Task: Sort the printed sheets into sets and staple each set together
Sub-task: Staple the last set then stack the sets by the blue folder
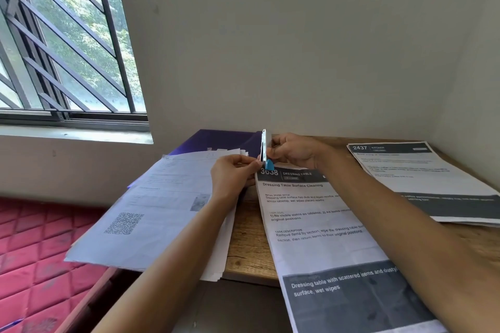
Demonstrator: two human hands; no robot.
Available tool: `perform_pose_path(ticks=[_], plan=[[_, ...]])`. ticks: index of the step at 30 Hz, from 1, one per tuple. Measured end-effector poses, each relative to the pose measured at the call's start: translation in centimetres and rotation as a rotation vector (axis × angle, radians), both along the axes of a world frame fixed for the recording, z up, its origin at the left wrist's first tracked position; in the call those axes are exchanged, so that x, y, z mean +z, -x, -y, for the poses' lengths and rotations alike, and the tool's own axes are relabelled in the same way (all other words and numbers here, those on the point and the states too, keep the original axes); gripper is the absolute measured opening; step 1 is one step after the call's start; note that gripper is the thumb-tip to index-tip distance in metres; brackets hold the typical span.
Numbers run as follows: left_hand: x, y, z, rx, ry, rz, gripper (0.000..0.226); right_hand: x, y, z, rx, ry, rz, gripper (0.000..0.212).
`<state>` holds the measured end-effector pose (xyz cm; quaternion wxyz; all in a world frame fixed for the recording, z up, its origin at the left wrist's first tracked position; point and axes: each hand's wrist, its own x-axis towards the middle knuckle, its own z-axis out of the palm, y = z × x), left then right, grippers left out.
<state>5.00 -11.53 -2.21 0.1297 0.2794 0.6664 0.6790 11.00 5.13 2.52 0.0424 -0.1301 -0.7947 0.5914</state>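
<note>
Matt white paper sheets (319, 224) lie on a grainy wooden table (244, 240); the stapler (264, 150) is shiny metal with blue plastic; quilted red cloth mattress (35, 251).

A home bedroom: barred window (67, 35), red quilted mattress (35, 251), wooden table (246, 238).

A barred window (67, 35) showed green trees (89, 21) beside a plain wall (297, 35). A red quilted mattress (35, 251) lay left of the wooden tabletop (246, 238), where a purple folder (216, 140) rested by the wall.
</note>
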Motion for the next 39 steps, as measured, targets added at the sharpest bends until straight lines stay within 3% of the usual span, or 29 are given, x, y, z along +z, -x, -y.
perform_pose_path(ticks=[3,8,19,24,29,31,33,35,39], plan=[[-0.1,0.1,0.0,-0.054,0.032,-0.017,0.022,0.0,0.0,-0.1,-0.004,0.022,0.000,0.029],[-0.1,-0.2,-0.2,-0.022,0.156,-0.221,0.025,-0.3,0.2,0.0,-0.043,0.012,-0.020,0.033],[-0.6,0.2,-0.9,0.039,0.163,-0.275,0.020,-0.8,0.8,0.5,-0.099,0.068,-0.046,0.018],[-0.6,0.4,-0.4,-0.096,0.132,-0.164,0.032,0.2,-0.5,-0.2,-0.030,0.217,-0.016,0.030],[-0.3,0.2,-0.3,-0.155,0.120,-0.059,0.028,1.1,-0.8,-1.4,-0.218,0.346,-0.180,0.007],[-0.3,0.2,-0.4,-0.145,0.110,-0.042,0.023,0.8,-0.8,-2.3,-0.378,0.184,-0.228,0.016],[-0.5,0.4,-0.7,-0.113,0.107,-0.048,0.017,0.1,-1.0,-3.5,-0.467,-0.226,-0.147,0.036],[-0.6,0.5,-0.9,-0.078,0.121,-0.070,0.011,-0.5,-1.5,-4.1,-0.443,-0.557,-0.011,0.042],[-0.6,0.7,-1.1,-0.061,0.105,-0.023,0.009,-1.0,-2.1,-4.5,-0.406,-0.700,0.153,0.042]])
